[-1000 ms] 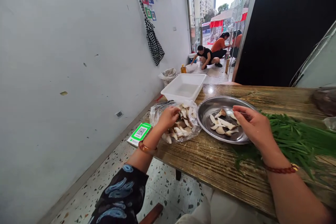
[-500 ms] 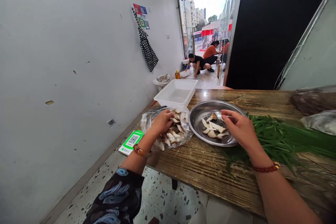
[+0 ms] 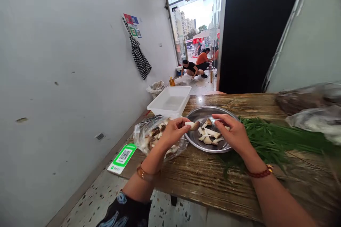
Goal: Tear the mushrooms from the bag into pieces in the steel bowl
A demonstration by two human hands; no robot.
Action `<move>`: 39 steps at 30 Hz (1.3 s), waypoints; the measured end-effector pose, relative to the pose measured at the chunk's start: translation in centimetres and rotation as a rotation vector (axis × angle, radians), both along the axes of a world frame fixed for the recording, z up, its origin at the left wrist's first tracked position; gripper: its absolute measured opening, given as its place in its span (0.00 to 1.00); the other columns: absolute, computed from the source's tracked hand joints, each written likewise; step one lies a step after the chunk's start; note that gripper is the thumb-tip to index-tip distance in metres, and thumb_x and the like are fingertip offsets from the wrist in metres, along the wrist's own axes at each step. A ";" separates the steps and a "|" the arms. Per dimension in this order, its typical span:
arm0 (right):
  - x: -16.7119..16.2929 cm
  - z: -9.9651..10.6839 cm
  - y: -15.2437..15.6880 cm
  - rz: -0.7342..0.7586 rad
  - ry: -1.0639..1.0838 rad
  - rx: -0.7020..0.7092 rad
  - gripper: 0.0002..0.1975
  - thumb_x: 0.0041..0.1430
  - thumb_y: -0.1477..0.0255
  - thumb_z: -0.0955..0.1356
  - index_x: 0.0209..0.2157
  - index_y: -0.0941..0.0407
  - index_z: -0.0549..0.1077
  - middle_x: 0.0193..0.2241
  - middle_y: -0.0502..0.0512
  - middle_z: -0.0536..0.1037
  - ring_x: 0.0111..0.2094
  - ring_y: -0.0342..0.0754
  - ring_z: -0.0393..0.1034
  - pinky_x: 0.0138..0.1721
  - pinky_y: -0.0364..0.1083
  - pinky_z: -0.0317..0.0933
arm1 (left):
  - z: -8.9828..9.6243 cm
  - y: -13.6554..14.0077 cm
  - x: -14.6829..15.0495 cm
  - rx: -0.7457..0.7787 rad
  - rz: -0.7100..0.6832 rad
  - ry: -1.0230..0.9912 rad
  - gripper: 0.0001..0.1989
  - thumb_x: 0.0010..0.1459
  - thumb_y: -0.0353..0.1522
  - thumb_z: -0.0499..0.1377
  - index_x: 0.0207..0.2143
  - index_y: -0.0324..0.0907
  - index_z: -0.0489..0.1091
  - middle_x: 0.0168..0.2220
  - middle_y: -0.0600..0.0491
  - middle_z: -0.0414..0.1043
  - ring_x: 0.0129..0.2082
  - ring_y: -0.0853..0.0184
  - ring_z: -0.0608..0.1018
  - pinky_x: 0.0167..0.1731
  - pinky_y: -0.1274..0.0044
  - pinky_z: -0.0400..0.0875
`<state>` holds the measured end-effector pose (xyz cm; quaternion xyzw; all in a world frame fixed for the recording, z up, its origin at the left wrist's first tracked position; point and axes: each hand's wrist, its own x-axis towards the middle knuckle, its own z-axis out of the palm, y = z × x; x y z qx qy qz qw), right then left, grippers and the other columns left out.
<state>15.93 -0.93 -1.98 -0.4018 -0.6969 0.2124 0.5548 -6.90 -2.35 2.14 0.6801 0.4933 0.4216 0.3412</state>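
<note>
Your left hand (image 3: 174, 131) pinches one pale-stemmed mushroom (image 3: 194, 126) between thumb and fingers, its brown cap pointing toward your other hand, above the left side of the metal bowl (image 3: 201, 114). A light grip on the stem should serve best, since the flesh probably bruises or snaps under pressure. Your right hand (image 3: 234, 134) is spread, thumb apart from fingers, over the bowl's right side, well placed to steady the cap. Working low over the mushroom pieces (image 3: 212, 133) should catch anything that breaks off. Mind the loose plastic bag (image 3: 140, 133) beside your left wrist, and the greens (image 3: 262, 136) beyond your right.
</note>
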 end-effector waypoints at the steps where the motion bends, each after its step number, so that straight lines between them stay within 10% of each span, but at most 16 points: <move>1: -0.1 0.2 -0.1 0.031 -0.001 0.031 0.14 0.60 0.65 0.64 0.44 0.54 0.75 0.42 0.57 0.78 0.38 0.49 0.73 0.40 0.49 0.68 | -0.2 0.4 1.0 0.019 -0.016 0.018 0.11 0.50 0.36 0.61 0.33 0.37 0.75 0.27 0.53 0.73 0.26 0.71 0.71 0.27 0.80 0.64; 13: -0.4 0.3 0.4 -0.056 -0.023 -0.085 0.08 0.55 0.72 0.66 0.36 0.55 0.76 0.33 0.53 0.80 0.32 0.47 0.72 0.36 0.46 0.66 | -2.1 3.6 7.4 -0.005 -0.048 -0.265 0.11 0.46 0.31 0.63 0.35 0.38 0.71 0.28 0.54 0.72 0.26 0.73 0.72 0.29 0.81 0.66; 30: -0.6 0.1 0.3 0.005 -0.112 -0.181 0.04 0.53 0.70 0.66 0.27 0.55 0.71 0.26 0.49 0.75 0.28 0.45 0.68 0.31 0.44 0.62 | -2.4 2.2 7.8 0.198 0.032 0.034 0.02 0.46 0.26 0.56 0.24 0.40 0.67 0.23 0.57 0.67 0.25 0.72 0.67 0.28 0.79 0.61; 39: -0.8 0.4 0.0 -0.032 -0.181 -0.013 0.03 0.52 0.74 0.65 0.25 0.54 0.67 0.24 0.50 0.73 0.27 0.45 0.67 0.32 0.44 0.60 | -2.5 2.2 7.9 0.110 -0.039 -0.039 0.03 0.44 0.26 0.54 0.23 0.41 0.65 0.23 0.57 0.66 0.26 0.71 0.67 0.28 0.79 0.62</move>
